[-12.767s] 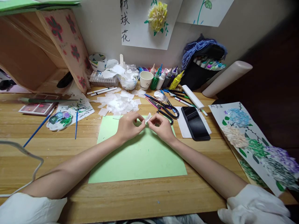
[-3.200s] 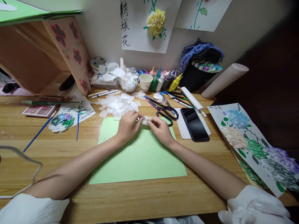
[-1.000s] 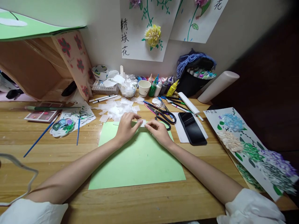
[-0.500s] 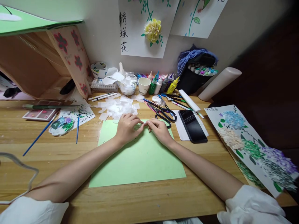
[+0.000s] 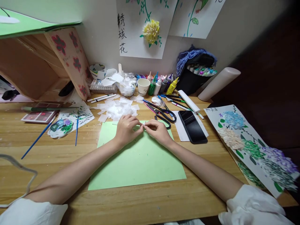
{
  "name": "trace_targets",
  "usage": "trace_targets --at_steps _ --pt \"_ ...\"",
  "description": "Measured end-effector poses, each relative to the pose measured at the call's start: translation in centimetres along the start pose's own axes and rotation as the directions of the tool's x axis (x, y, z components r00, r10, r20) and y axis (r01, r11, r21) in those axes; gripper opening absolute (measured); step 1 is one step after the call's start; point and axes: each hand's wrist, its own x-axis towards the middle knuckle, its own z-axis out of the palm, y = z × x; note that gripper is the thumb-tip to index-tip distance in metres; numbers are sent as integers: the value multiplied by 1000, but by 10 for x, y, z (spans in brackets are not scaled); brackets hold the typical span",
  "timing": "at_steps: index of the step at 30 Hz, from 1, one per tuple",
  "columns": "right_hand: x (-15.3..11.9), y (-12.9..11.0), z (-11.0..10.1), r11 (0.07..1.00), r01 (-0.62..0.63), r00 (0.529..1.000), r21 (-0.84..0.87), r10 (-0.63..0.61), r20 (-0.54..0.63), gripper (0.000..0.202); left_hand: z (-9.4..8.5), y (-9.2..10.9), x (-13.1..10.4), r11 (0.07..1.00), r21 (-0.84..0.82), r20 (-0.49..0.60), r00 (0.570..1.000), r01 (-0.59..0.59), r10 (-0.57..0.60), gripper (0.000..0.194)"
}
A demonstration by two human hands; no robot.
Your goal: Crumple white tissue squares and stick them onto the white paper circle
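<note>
Currently: tiny white paper pc (image 5: 144,123) pinched btwn both hands

Pc sits btwn the fingertips, over far edge of the green sheet (image 5: 138,168); mostly hidden, so can't tell its exact shape. L hand (image 5: 126,129): thumb + forefinger closed on one side of it. R hand (image 5: 159,132): same pinch on the other side, fingertips v. close together. Sheet lies flat on the wood desk (image 5: 117,206).

Just beyond L hand: loose heap of white paper squares (image 5: 118,108). Nr R hand: blk-handled scissors (image 5: 157,112), then phone (image 5: 192,126) on white paper (image 5: 180,132), w/ pens (image 5: 185,107) behind.

Back row, L to R: clear bowl (image 5: 127,90) w/ white scraps, paper cup (image 5: 143,89), paint bottles (image 5: 157,87), blk marker bag (image 5: 192,82) w/ blue yarn (image 5: 184,62).

Over L: paint-smeared palette (image 5: 61,128), thin brush (image 5: 76,131) alongside. Over R: art sheet (image 5: 213,115) w/ raised flowers (image 5: 232,138) in blue, cream, green, purple + grey. On wall: poster (image 5: 134,47) w/ yellow bloom (image 5: 151,32).
</note>
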Motion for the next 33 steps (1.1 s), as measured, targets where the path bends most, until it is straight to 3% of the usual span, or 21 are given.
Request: trace_targets --at_steps 15,25,33 --pt "1 0 1 1000 -5 1000 -24 4 -15 16 0 1 0 1000 6 -21 1000 -18 18 14" --pt "1 -4 0 1000 -20 999 -15 19 -31 15 -5 5 2 1000 -27 68 998 15 -13 13" --pt "-1 -4 -1 998 -1 1000 -69 1 10 12 -5 4 3 999 -30 80 996 44 -42 13"
